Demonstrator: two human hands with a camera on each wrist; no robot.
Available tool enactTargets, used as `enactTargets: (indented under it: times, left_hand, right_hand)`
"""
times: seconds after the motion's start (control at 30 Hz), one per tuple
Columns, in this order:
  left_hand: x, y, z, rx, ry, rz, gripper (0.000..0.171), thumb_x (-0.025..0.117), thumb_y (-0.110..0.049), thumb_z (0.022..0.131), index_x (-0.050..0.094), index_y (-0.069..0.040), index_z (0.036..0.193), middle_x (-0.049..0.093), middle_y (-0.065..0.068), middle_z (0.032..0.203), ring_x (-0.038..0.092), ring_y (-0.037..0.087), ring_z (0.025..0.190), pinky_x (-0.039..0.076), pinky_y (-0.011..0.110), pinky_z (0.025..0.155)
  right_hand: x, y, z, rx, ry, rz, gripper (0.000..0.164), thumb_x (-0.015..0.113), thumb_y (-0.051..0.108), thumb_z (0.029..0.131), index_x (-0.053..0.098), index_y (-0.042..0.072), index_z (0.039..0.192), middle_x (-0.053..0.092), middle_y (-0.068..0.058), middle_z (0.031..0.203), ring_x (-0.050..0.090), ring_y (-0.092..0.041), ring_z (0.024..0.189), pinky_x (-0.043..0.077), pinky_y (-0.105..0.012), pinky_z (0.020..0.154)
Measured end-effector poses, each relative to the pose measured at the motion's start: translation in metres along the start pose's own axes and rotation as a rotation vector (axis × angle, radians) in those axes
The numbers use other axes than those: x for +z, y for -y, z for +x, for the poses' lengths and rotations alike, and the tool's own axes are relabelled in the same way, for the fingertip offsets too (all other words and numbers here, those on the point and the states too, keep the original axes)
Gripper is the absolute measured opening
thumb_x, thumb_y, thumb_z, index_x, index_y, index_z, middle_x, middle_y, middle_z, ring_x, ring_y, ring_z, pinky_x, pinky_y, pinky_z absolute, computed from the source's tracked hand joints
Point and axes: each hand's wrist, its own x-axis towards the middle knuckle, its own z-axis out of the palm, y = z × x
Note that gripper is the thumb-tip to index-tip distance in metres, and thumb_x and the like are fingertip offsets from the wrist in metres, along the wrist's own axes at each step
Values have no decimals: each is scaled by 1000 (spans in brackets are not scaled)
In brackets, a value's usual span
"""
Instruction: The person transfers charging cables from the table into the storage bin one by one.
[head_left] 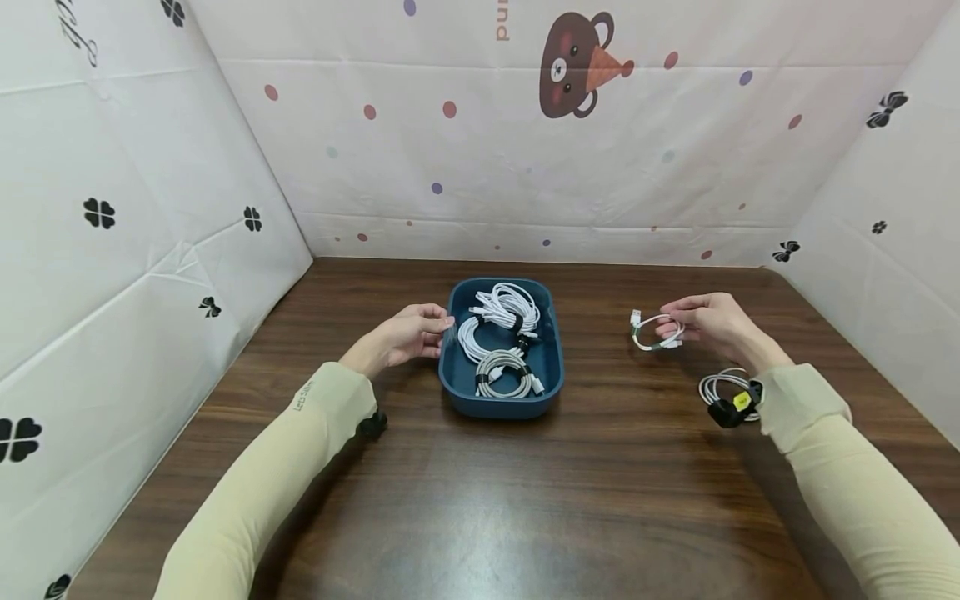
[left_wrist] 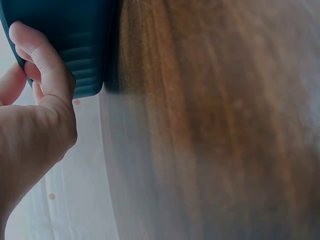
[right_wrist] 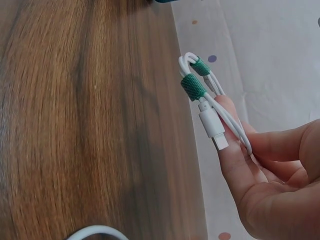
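My left hand point(head_left: 412, 336) pinches the left rim of a dark blue plastic bin point(head_left: 555, 354). The left wrist view has the thumb on one side of the bin wall point(left_wrist: 82, 45) and curled fingers on the other. Inside the bin lie coiled cables: a white one point(head_left: 517, 298) at the back and a greyish one point(head_left: 491, 367) in front, bound with black ties. Over the table's right part, my right hand point(head_left: 708, 321) holds a small looped white USB cable point(head_left: 640, 342) between thumb and fingers. Green ties point(right_wrist: 192, 87) wrap this cable near its plug point(right_wrist: 212, 124).
Another coiled greyish cable point(head_left: 712, 385) lies on the brown wooden table point(head_left: 480, 500), close to my right wrist, partly hidden by the wrist camera point(head_left: 731, 410). White patterned sheets point(head_left: 480, 167) stand along the table's back and sides.
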Motion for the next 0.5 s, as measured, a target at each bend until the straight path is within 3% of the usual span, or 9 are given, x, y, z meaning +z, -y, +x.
enactTargets:
  times: [0.1,0.33,0.5]
  left_hand:
    - [0,0,0,0,0,-3,11,57,-18,97,51,-10,104,56,3,84,56,16,70,55,27,65]
    - [0,0,-1,1,-2,-7,10,57,-18,97,52,-11,103,57,3,83,56,15,69,55,27,64]
    - [-1,1,0,3,5,-12,9,57,-17,97,52,-11,102,58,2,81,56,15,68,55,27,63]
  right_hand:
    - [2,1,1,-2,1,5,16,45,3,100,54,-2,112,73,4,80,72,-8,76,58,-24,73]
    - [7,4,4,-9,10,-16,38,45,4,100,38,-18,131,73,2,80,72,-8,76,58,-24,73]
    - [10,7,4,-8,20,12,18,47,4,100,54,-3,114,73,1,79,72,-9,76,58,-24,73]
